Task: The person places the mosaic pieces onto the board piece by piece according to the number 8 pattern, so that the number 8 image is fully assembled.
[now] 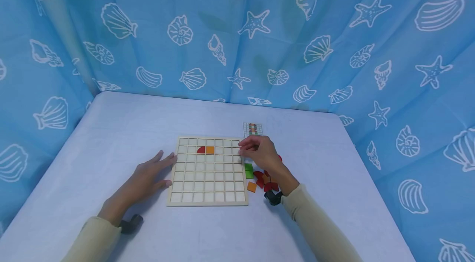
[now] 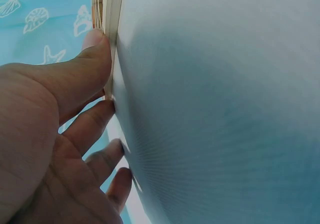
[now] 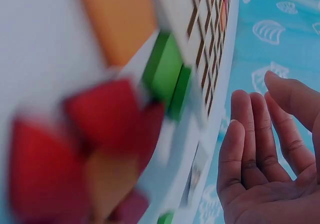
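A wooden grid board [image 1: 208, 204] lies on the table with a red quarter-circle tile [image 1: 201, 150] and an orange square tile [image 1: 210, 150] side by side in its second row. My left hand [image 1: 146, 177] is at the board's left edge, fingers spread. In the left wrist view, the thumb and fingertips of the left hand [image 2: 65, 114] meet the board's side. Over the upper right edge of the board is my right hand [image 1: 265, 154], its fingers loosely bent. The right wrist view shows no tile in the right hand [image 3: 270, 179].
Right of the board lie green tiles [image 1: 249, 170], a loose orange square [image 1: 251, 187] and a pile of red and orange tiles [image 1: 266, 180], partly under the right wrist. A printed pattern card [image 1: 253, 128] lies behind the right hand. A blue shell-print curtain [image 1: 222, 18] surrounds the table.
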`<state>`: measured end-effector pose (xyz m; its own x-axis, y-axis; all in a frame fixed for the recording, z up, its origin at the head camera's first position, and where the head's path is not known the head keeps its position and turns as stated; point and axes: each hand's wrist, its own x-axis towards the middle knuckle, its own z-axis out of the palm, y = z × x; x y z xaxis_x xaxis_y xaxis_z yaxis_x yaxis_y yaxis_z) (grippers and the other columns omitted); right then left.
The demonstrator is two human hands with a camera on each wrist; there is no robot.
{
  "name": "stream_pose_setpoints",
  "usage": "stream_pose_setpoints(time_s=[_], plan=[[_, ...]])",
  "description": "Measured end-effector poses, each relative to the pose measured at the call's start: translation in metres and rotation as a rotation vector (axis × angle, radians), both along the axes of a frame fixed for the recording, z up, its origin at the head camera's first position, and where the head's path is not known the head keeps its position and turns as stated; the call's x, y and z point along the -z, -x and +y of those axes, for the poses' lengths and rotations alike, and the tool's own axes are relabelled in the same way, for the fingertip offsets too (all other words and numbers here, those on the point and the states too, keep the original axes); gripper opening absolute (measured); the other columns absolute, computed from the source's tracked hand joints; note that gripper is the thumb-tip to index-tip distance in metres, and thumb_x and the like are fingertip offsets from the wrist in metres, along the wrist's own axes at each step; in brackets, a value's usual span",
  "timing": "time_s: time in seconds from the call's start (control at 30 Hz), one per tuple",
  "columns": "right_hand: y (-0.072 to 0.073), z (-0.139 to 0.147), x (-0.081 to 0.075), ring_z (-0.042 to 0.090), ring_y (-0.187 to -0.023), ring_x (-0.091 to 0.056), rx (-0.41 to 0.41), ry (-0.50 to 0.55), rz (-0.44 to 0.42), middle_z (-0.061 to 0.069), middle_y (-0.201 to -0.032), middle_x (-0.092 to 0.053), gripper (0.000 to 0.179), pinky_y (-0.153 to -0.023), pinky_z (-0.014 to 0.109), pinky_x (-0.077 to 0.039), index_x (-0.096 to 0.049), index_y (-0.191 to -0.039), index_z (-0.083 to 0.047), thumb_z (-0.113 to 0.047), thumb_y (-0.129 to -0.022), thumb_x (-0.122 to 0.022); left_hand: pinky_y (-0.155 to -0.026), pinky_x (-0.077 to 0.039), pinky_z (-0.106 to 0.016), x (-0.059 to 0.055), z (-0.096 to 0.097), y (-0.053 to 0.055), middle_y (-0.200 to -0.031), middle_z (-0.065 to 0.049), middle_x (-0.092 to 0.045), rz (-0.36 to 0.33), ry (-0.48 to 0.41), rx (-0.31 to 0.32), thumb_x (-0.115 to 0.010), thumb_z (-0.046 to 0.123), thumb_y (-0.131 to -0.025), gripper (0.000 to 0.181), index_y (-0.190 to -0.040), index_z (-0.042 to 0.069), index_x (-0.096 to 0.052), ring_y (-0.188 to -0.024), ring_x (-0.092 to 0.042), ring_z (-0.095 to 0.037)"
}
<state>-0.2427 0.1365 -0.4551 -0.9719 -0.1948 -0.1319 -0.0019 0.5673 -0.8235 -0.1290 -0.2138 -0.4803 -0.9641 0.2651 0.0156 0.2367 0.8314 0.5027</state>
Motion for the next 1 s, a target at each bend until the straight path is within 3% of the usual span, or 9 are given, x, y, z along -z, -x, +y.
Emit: stream_pose_setpoints(time_s=[0.23, 0.57, 0.83, 1.0], plan=[[-0.012, 0.038, 0.005, 0.021, -0.094, -0.071, 0.062, -0.02, -0.016, 0.003, -0.108, -0.076, 0.025, -0.084, 0.026, -0.062, -0.077, -0.117, -0.016, -0.013, -0.093, -0.084, -0.119, -0.034, -0.076, -0.002, -0.001, 0.0, -0.168, -0.015, -0.044, -0.01, 0.001, -0.001, -0.082, 0.021, -0.093, 0.08, -0.162, 0.012, -0.044, -0.158, -0.031, -0.051], [-0.008, 0.091, 0.017, 0.023, -0.1, -0.071, 0.196, -0.091, 0.003, 0.007, -0.111, -0.077, 0.023, -0.087, 0.023, -0.06, -0.078, -0.118, -0.016, -0.013, -0.095, -0.081, -0.119, -0.034, -0.075, -0.001, 0.001, 0.0, -0.167, -0.015, -0.045, -0.016, -0.006, -0.004, -0.083, 0.021, -0.092, 0.081, -0.162, 0.012, -0.044, -0.158, -0.03, -0.052], [-0.003, 0.108, 0.018, 0.025, -0.105, -0.067, 0.266, -0.197, -0.014, 0.01, -0.111, -0.073, 0.026, -0.085, 0.028, -0.059, -0.077, -0.117, -0.014, -0.017, -0.092, -0.084, -0.118, -0.035, -0.075, -0.002, 0.0, -0.001, -0.166, -0.016, -0.046, 0.001, -0.004, 0.001, -0.083, 0.019, -0.092, 0.08, -0.162, 0.01, -0.045, -0.157, -0.031, -0.052], [0.002, 0.108, 0.022, 0.024, -0.102, -0.064, 0.246, -0.26, -0.04, 0.009, -0.108, -0.071, 0.024, -0.079, 0.027, -0.057, -0.076, -0.113, -0.014, -0.02, -0.092, -0.086, -0.119, -0.033, -0.076, 0.0, 0.0, -0.001, -0.167, -0.016, -0.045, 0.003, -0.013, 0.004, -0.082, 0.02, -0.093, 0.079, -0.162, 0.011, -0.045, -0.158, -0.03, -0.052]])
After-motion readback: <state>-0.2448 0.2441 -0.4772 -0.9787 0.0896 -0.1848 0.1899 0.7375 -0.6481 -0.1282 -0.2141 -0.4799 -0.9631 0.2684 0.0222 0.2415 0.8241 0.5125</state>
